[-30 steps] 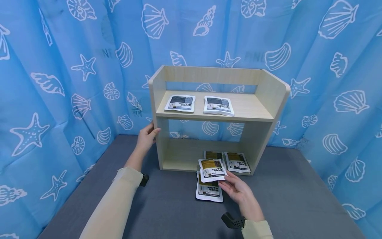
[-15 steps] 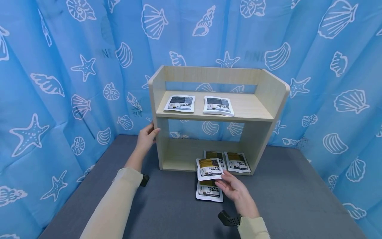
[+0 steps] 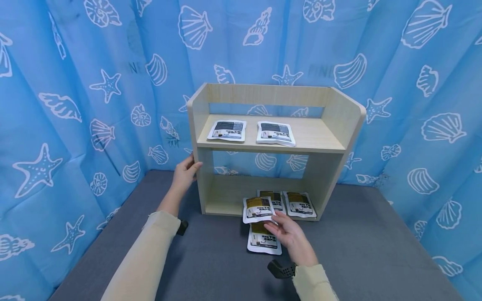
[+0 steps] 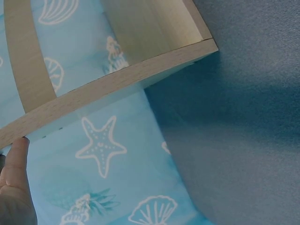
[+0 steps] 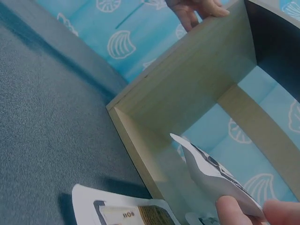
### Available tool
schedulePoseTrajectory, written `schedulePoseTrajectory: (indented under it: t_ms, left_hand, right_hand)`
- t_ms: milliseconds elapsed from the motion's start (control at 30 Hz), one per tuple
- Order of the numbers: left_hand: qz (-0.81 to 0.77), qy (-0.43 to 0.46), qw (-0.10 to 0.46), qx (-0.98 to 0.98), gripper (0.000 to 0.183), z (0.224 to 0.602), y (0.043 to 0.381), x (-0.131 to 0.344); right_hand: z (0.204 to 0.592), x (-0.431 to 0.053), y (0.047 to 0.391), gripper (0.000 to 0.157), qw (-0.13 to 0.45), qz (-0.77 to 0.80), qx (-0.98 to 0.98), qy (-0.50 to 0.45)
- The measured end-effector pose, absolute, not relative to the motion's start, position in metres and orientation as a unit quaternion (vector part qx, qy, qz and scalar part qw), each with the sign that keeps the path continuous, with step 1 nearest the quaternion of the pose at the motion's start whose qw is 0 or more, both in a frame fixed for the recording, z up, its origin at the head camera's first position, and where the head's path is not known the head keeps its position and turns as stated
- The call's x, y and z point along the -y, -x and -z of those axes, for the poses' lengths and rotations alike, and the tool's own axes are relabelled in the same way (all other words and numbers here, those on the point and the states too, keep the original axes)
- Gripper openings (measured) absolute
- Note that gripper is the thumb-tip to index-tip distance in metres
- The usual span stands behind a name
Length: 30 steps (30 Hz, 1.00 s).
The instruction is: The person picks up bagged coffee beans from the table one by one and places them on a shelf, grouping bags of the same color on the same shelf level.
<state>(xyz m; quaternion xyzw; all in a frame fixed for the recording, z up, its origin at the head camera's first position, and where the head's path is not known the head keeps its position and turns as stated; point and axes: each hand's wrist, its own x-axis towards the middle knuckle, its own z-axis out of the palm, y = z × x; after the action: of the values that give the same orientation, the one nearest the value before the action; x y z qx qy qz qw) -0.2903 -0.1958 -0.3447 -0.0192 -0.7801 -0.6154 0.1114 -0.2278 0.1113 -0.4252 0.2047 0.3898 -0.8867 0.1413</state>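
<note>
My right hand (image 3: 291, 238) pinches the near right corner of a white pouch (image 3: 259, 209) with a brown-gold label. That pouch is tilted in front of the lower shelf, and the right wrist view shows its edge between thumb and finger. Beneath it a similar pouch (image 3: 265, 243) lies on the grey table, partly covered. My left hand (image 3: 184, 170) grips the left side panel of the wooden shelf unit (image 3: 263, 147), thumb at the front edge. Two more brown-gold pouches, one at the right end (image 3: 299, 204) and one beside it (image 3: 277, 196), lie on the lower shelf.
Two pouches with dark labels, a left one (image 3: 227, 130) and a middle one (image 3: 276, 133), lie on the upper shelf. A blue shell-patterned curtain (image 3: 150, 108) hangs behind and at both sides. The grey table (image 3: 373, 251) extends around the unit.
My right hand has moved left and slightly farther away, carrying the pouch across the front of the lower shelf. My left hand and the shelf unit have stayed in place.
</note>
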Motion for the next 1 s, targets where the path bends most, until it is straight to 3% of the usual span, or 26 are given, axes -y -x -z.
schedulePoseTrajectory:
  t_ms: [833,1000]
  left_hand:
    - [0.615,0.016,0.113,0.78,0.054,0.346,0.292,0.195]
    - [0.613,0.014,0.112,0.782,0.054,0.347,0.292,0.196]
  right_hand:
    - [0.433,-0.065,0.259,0.059,0.153,0.872,-0.415,-0.212]
    - [0.436,-0.062,0.259,0.051,0.15,0.874,-0.41,-0.213]
